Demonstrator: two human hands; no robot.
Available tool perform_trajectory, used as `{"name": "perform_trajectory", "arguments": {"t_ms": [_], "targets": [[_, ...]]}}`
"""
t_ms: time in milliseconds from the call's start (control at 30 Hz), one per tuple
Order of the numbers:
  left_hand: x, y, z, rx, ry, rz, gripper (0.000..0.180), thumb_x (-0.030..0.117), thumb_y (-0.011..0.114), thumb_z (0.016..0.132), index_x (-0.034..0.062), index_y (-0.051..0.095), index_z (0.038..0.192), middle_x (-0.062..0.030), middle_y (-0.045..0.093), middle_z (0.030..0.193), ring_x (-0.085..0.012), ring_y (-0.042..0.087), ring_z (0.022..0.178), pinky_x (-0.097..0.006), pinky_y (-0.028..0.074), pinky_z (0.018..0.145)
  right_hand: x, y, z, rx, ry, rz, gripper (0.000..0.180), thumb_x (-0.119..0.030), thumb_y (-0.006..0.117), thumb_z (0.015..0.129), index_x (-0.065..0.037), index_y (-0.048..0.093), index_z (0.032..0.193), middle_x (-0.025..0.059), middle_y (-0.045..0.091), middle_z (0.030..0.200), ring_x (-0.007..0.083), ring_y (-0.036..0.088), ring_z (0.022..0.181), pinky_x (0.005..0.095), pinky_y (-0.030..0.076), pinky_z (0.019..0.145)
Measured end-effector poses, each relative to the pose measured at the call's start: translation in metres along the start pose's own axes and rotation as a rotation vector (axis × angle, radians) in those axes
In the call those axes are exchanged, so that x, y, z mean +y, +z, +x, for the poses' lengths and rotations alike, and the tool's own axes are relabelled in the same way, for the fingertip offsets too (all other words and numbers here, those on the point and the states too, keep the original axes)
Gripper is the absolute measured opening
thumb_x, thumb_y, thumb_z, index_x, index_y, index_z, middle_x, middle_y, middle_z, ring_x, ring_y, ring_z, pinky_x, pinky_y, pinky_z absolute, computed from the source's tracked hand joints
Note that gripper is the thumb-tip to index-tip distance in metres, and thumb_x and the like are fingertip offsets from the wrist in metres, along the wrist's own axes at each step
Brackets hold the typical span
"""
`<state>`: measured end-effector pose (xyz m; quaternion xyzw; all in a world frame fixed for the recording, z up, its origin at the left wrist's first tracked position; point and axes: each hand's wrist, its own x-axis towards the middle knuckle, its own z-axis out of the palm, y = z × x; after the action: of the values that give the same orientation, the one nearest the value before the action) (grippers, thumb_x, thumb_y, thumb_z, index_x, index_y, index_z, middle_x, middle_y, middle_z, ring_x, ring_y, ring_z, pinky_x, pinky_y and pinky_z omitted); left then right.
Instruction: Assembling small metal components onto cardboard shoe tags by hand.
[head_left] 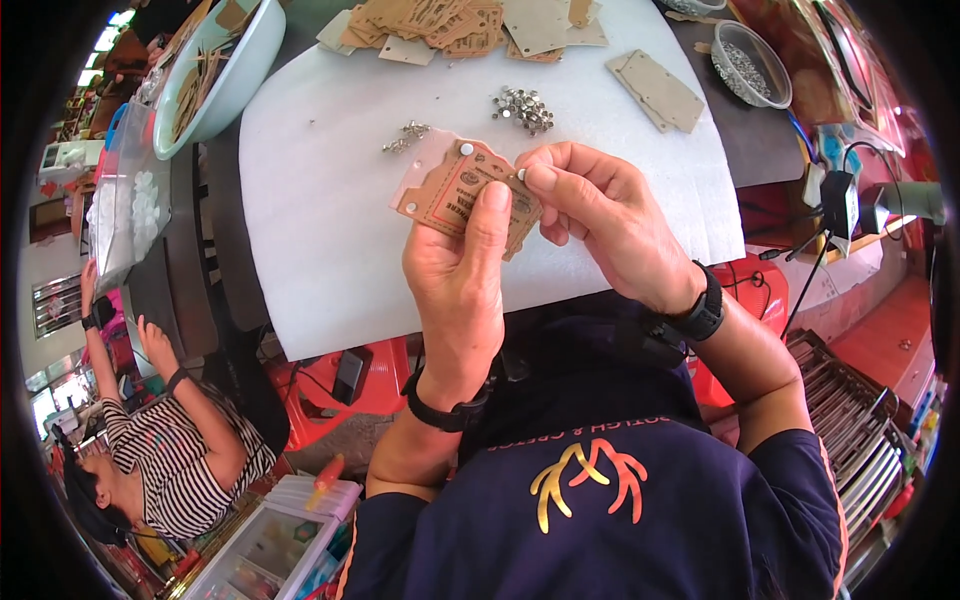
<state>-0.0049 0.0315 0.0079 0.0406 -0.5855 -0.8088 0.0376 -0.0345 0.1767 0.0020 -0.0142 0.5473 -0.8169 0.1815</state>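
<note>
My left hand grips a brown printed cardboard card with a notched edge, the thumb lying across its front. A pinkish see-through sheet shows behind its upper left edge. Two round silver studs sit at the card's left corners. With thumb and forefinger, my right hand pinches a small silver rivet cap at the card's upper right corner. Beyond the hands lie a heap of silver rivet caps and a smaller group of thin-stemmed rivets.
White foam sheet covers the dark table. Stacked brown cards and grey cards lie on its far part. A pale blue basin stands left, a tub of metal pieces right. Another person sits at far left.
</note>
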Motion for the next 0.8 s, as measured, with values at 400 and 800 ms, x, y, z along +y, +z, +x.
{"name": "perform_trajectory", "arguments": {"t_ms": [400,800], "targets": [[-0.003,0.001,0.002,-0.012,0.038,0.018,0.026,0.012,0.059,0.098,0.0016,0.06,0.122,-0.0023,0.064,0.11,-0.0087,0.058,0.098,-0.026,0.046,0.084,0.005,0.003,0.0,0.049,-0.244,-0.219,0.017,-0.018,0.064,0.096,-0.001,0.062,0.097,-0.0045,0.058,0.084,0.0001,0.047,0.072,0.0178,0.04,0.062],[-0.004,0.0,0.001,-0.014,0.071,0.037,0.023,0.007,0.056,0.099,-0.0062,0.058,0.118,-0.0076,0.066,0.104,-0.0107,0.062,0.095,-0.027,0.053,0.084,0.012,0.003,0.002,0.045,-0.217,-0.207,0.013,-0.013,0.064,0.095,-0.001,0.061,0.098,-0.0039,0.059,0.084,-0.0002,0.047,0.07,0.0172,0.04,0.059]]}}
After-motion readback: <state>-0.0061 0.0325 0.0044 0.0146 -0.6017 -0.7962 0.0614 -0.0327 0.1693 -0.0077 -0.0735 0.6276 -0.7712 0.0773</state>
